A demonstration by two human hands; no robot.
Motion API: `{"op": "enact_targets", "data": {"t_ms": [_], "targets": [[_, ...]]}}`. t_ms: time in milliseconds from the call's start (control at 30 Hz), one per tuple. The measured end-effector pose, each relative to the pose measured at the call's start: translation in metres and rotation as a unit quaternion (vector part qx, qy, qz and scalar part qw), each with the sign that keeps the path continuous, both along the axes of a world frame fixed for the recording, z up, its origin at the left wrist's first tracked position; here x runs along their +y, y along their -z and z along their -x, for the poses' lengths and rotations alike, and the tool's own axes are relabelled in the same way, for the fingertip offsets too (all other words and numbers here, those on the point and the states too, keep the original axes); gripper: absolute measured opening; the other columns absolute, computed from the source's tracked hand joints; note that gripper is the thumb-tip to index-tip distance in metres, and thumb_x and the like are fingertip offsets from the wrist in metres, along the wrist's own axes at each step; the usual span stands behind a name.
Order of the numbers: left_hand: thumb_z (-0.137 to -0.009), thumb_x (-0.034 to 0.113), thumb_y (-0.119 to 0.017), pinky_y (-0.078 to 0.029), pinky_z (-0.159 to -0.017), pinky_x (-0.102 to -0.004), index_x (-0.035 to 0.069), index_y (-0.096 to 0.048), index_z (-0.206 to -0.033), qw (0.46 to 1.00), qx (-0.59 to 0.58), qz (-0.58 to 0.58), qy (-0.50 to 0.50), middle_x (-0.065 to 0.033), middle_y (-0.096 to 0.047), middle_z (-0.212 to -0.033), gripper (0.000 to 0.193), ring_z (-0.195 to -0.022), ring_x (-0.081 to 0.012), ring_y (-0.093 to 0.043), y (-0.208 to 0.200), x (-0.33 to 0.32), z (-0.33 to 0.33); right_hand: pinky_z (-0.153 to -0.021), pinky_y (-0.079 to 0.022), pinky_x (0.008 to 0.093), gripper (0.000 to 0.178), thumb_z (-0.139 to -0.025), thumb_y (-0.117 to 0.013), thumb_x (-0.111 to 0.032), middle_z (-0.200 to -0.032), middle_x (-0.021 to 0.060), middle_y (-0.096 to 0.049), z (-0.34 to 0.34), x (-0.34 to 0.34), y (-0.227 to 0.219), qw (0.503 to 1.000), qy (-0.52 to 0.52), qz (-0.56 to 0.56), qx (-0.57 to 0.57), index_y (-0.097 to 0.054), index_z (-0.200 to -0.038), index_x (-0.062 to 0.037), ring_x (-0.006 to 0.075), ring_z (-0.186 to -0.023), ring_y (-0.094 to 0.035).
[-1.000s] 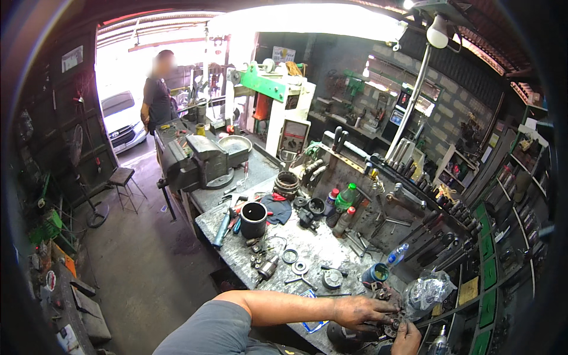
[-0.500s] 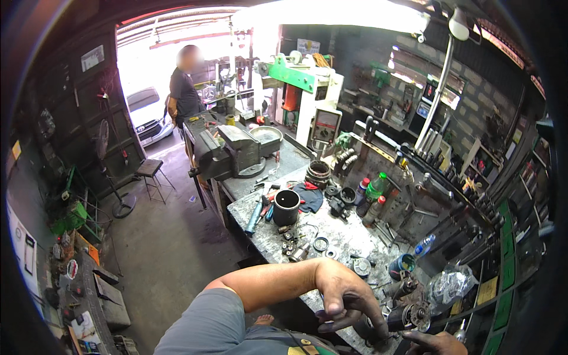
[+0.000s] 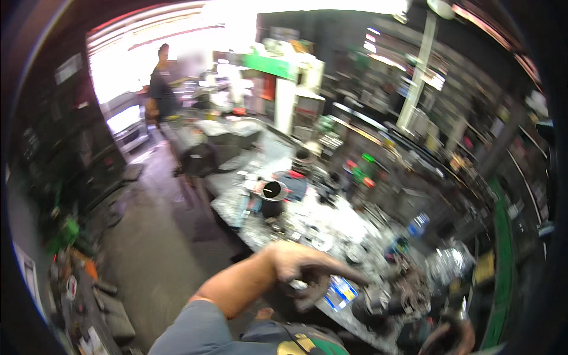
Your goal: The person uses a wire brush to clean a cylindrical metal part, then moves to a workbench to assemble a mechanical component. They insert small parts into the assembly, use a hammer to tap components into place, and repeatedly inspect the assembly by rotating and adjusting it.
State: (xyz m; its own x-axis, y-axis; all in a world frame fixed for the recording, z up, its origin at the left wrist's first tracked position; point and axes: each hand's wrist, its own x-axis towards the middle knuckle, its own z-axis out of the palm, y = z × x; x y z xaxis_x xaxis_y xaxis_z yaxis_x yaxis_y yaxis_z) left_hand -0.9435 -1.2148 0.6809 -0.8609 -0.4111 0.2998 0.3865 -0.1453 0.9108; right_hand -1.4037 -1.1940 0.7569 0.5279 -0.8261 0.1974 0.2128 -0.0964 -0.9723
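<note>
My left hand (image 3: 305,273) is over the near edge of the metal workbench (image 3: 251,229). Its index finger points right, while the other fingers and thumb curl round; a pale glint shows between them, too smeared to name. Right beside the fingers is a blue, white and yellow packet (image 3: 340,293); whether it lies on the bench or touches the hand, I cannot tell. Low at the right is my right hand (image 3: 451,338), dark and badly blurred, its fingers unclear. Between the hands sits a cluster of greasy metal machine parts (image 3: 408,290).
A dark open cylinder (image 3: 272,204) stands on the bench, by a blue cloth (image 3: 291,184) and loose parts. Bottles (image 3: 362,168), a clear plastic bag (image 3: 449,263) and a green-edged rack (image 3: 502,260) line the right. Beyond are a big vise (image 3: 213,148) and another person (image 3: 161,89).
The view has swung and blurred, shifting the scene left. My left hand has moved left and up, and the packet now shows. My right hand is lower and farther right of the machine parts.
</note>
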Motion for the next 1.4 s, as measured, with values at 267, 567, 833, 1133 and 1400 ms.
{"op": "enact_targets", "data": {"t_ms": [267, 567, 833, 1133, 1400], "targets": [[-0.094, 0.011, -0.088, -0.062, -0.089, -0.0308, 0.002, -0.051, -0.163, 0.918, -0.106, -0.101, -0.369, -0.0175, -0.078, -0.123, 0.079, -0.100, -0.0155, -0.074, 0.097, -0.010, 0.056, -0.087, -0.060, 0.0353, 0.079, -0.093, -0.090, -0.023, -0.103, 0.0127, -0.081, 0.072, -0.004, 0.038, 0.945, -0.071, -0.077, 0.311, -0.056, -0.160, -0.0007, 0.0191, -0.095, -0.077], [-0.097, 0.002, -0.085, -0.063, -0.104, -0.0379, -0.003, -0.057, -0.144, 0.914, -0.158, -0.035, -0.373, -0.0175, -0.076, -0.131, 0.055, -0.118, -0.0210, -0.076, 0.124, -0.007, 0.223, -0.094, -0.059, 0.0351, 0.063, -0.100, -0.085, -0.022, -0.107, 0.0084, -0.081, 0.060, 0.014, 0.109, 0.918, 0.029, -0.064, 0.391, -0.062, -0.155, -0.0050, 0.0161, -0.102, -0.075], [-0.099, -0.001, -0.083, -0.068, -0.085, -0.0354, 0.001, -0.059, -0.125, 0.874, -0.090, -0.260, -0.400, -0.0137, -0.077, -0.114, 0.035, -0.100, -0.0193, -0.076, 0.096, -0.003, 0.273, -0.106, -0.057, 0.0464, 0.075, -0.099, -0.083, -0.045, -0.131, 0.0266, -0.077, 0.080, 0.018, 0.157, 0.918, 0.015, -0.056, 0.393, -0.059, -0.157, -0.0033, 0.0390, -0.121, -0.075], [-0.096, 0.005, -0.083, -0.064, -0.077, -0.0371, 0.000, -0.073, -0.113, 0.811, -0.259, 0.055, -0.522, -0.0076, -0.074, -0.099, 0.020, -0.088, -0.0204, -0.076, 0.085, -0.002, 0.275, -0.105, -0.058, 0.0488, 0.074, -0.101, -0.079, -0.047, -0.131, 0.0320, -0.074, 0.114, -0.001, 0.175, 0.898, -0.058, 0.001, 0.435, -0.060, -0.156, -0.0014, 0.0461, -0.122, -0.073], [-0.104, 0.016, -0.082, -0.063, -0.080, -0.0319, -0.002, -0.069, -0.115, 0.800, -0.177, -0.087, -0.567, -0.0066, -0.074, -0.100, 0.025, -0.092, -0.0135, -0.071, 0.088, 0.021, 0.301, -0.102, -0.059, 0.0504, 0.068, -0.101, -0.078, -0.047, -0.125, 0.0274, -0.077, 0.130, -0.015, 0.195, 0.883, -0.104, 0.069, 0.453, -0.061, -0.156, -0.0112, 0.0463, -0.115, -0.075]]}}
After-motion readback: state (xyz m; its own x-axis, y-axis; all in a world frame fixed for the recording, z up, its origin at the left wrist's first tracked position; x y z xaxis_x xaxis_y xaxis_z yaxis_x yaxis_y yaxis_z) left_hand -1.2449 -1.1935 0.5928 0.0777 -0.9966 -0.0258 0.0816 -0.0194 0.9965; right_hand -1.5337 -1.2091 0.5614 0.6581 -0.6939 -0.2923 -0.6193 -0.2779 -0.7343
